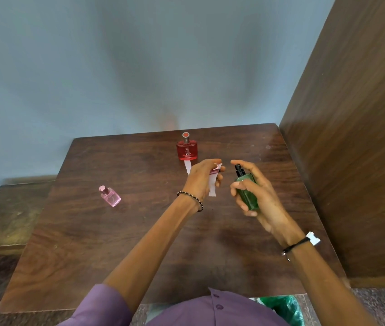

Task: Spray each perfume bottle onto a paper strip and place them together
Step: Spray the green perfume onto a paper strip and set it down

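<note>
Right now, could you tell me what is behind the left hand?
A white paper strip lies in front of the red bottle; the left hand covers its near end.

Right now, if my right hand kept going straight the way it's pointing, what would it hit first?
Probably the paper strip held in the left hand, just across a small gap from the right hand gripping the green bottle; depth is unclear from one view.

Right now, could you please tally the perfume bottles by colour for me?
red bottle: 1
pink bottle: 1
green bottle: 1
Total: 3
</note>
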`<action>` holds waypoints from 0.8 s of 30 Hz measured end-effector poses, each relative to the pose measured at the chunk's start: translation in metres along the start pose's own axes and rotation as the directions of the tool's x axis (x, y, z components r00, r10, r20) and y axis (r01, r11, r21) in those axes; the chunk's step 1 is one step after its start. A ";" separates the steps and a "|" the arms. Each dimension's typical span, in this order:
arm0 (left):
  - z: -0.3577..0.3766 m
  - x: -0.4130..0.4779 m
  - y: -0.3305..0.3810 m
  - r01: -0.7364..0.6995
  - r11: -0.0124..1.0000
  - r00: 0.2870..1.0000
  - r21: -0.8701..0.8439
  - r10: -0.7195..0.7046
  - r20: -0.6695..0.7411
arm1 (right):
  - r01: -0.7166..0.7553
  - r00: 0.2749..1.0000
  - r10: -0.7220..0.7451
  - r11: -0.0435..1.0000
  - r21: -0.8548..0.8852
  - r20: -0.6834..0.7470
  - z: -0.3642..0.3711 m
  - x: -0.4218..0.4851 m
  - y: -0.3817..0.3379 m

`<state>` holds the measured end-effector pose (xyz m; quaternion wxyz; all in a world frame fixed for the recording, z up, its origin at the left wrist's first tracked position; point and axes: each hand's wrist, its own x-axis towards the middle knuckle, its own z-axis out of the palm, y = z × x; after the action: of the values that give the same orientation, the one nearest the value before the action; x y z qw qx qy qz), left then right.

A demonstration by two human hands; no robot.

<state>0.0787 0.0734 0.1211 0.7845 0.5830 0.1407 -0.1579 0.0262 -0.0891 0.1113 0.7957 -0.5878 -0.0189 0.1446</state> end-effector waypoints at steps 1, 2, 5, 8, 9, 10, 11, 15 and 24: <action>0.000 -0.001 -0.002 -0.033 0.999 0.999 0.030 0.033 -0.001 | -0.007 1.000 0.006 1.000 0.028 0.007 0.000 0.000 0.001; -0.001 -0.001 -0.003 -0.071 0.995 0.998 0.066 0.071 0.002 | -0.013 1.000 0.012 0.998 0.055 0.013 0.000 0.000 0.002; 0.000 -0.003 -0.008 -0.144 0.985 0.990 0.094 0.144 0.009 | -0.031 0.999 0.027 0.993 0.114 0.039 0.001 -0.001 0.002; 0.001 -0.004 -0.006 -0.148 0.986 0.989 0.070 0.148 0.004 | -0.031 0.998 0.024 0.992 0.124 0.057 0.001 -0.001 0.001; 0.002 -0.004 -0.006 -0.149 0.987 0.989 0.063 0.149 0.000 | -0.027 0.998 0.020 0.993 0.119 0.058 0.001 -0.001 0.001; 0.002 -0.004 -0.006 -0.148 0.987 0.989 0.059 0.149 -0.007 | -0.020 0.998 0.013 0.993 0.115 0.056 0.001 -0.001 0.000; 0.003 -0.005 -0.006 -0.147 0.988 0.989 0.053 0.149 -0.018 | -0.012 0.999 0.007 0.994 0.109 0.050 0.002 -0.002 0.000; 0.007 -0.008 -0.006 -0.176 0.983 0.977 0.057 0.181 -0.116 | 0.000 0.999 -0.002 0.999 -0.043 -0.054 0.004 -0.002 -0.004; 0.019 -0.013 -0.012 -0.212 0.970 0.930 0.117 0.237 -0.281 | 0.074 0.976 -0.191 0.746 -0.662 -0.106 0.015 -0.004 -0.003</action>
<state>0.0621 0.0529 0.1212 0.7425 0.6448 0.1807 0.0149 0.0203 -0.0773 0.1195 0.5469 -0.8358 -0.0435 0.0222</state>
